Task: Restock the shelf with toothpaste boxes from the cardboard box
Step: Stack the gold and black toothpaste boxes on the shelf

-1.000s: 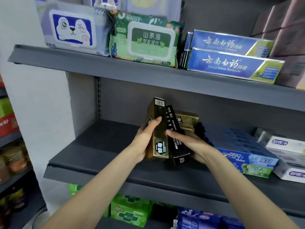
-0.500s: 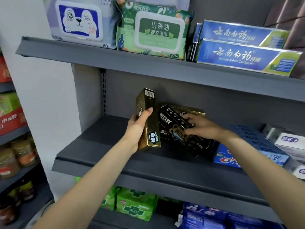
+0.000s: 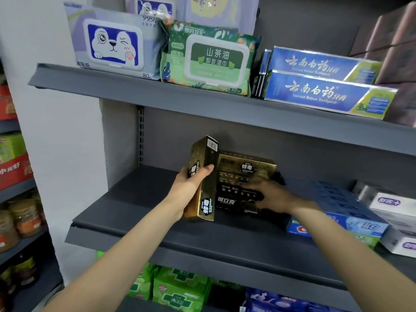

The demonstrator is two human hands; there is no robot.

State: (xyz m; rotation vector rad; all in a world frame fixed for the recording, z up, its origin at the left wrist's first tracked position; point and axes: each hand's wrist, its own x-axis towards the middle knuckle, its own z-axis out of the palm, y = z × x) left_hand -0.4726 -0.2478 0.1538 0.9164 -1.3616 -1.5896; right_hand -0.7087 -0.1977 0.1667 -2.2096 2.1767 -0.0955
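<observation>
- I see my left hand (image 3: 188, 190) grasping an upright gold cardboard toothpaste box (image 3: 203, 176) on the dark grey metal shelf (image 3: 144, 212).
- My right hand (image 3: 273, 195) rests on a black toothpaste box (image 3: 234, 199) lying beside it; its grip I cannot tell.

Soft even light, blurred, warped edges

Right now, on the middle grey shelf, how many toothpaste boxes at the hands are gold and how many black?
Gold cardboard toothpaste boxes: 2 (upright box in left hand, flat box behind)
Black cardboard toothpaste box: 1 (under right hand)
Total: 3
</observation>
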